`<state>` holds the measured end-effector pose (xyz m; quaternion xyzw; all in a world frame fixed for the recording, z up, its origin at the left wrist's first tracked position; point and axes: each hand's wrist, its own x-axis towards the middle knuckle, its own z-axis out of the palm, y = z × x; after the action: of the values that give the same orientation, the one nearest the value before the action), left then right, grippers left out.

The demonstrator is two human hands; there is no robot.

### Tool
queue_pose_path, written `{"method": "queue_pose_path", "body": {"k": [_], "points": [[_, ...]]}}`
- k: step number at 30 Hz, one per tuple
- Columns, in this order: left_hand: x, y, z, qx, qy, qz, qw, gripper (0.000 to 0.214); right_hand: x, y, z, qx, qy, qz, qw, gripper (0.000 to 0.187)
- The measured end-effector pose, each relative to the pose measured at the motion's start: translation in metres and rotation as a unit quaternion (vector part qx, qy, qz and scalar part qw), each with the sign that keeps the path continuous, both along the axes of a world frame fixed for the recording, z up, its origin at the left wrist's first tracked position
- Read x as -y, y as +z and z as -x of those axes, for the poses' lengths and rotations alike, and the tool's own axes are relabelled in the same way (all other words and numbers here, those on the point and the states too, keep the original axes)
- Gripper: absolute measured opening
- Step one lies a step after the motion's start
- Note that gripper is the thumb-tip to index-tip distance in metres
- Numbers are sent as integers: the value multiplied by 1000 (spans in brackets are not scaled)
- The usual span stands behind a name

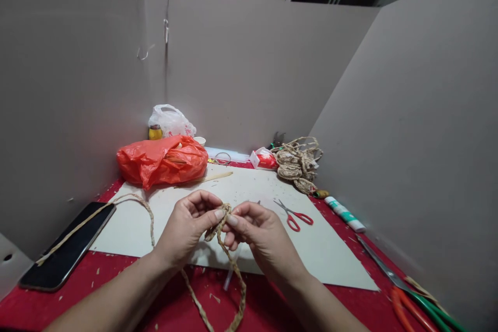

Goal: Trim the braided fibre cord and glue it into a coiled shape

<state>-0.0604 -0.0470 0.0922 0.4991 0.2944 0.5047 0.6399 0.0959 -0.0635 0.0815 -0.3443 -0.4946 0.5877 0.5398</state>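
Observation:
Both my hands meet above the white board [334, 254], pinching a braided straw rope [229, 264]. My left hand [187, 231] is closed, its thumb and fingers pressed on the top of the braid. My right hand [260, 236] is closed too, pinching the same spot from the other side. The braid loops down from my fingers over the red tablecloth [128, 295] toward me. A loose strand of the same fibre [128, 199] runs leftward across the board and over a black phone [68, 251].
Red-handled scissors [295, 216] lie right of my hands. An orange plastic bag [163, 161], a white bag [171, 120] and a pile of braided straw pieces [298, 163] sit at the back. A glue stick [344, 213] and orange-and-green pliers [412, 298] lie at right. Grey partition walls enclose the table.

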Motion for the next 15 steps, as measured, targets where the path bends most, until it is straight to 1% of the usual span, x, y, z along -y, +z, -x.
{"method": "queue_pose_path", "body": {"k": [3,6,12,15], "points": [[-1,0,0,19,-11,14,1000,23,-2,-1,0,-28,19,19,999,28],[-2,-1,0,16,-22,15,1000,23,-3,0,-1,-19,33,21,999,34],[-1,-1,2,-13,-36,2,999,25,-4,0,-5,-13,66,-2,998,27],[0,3,1,15,-44,3,999,25,-6,1,-8,-29,55,-13,998,26]]}}
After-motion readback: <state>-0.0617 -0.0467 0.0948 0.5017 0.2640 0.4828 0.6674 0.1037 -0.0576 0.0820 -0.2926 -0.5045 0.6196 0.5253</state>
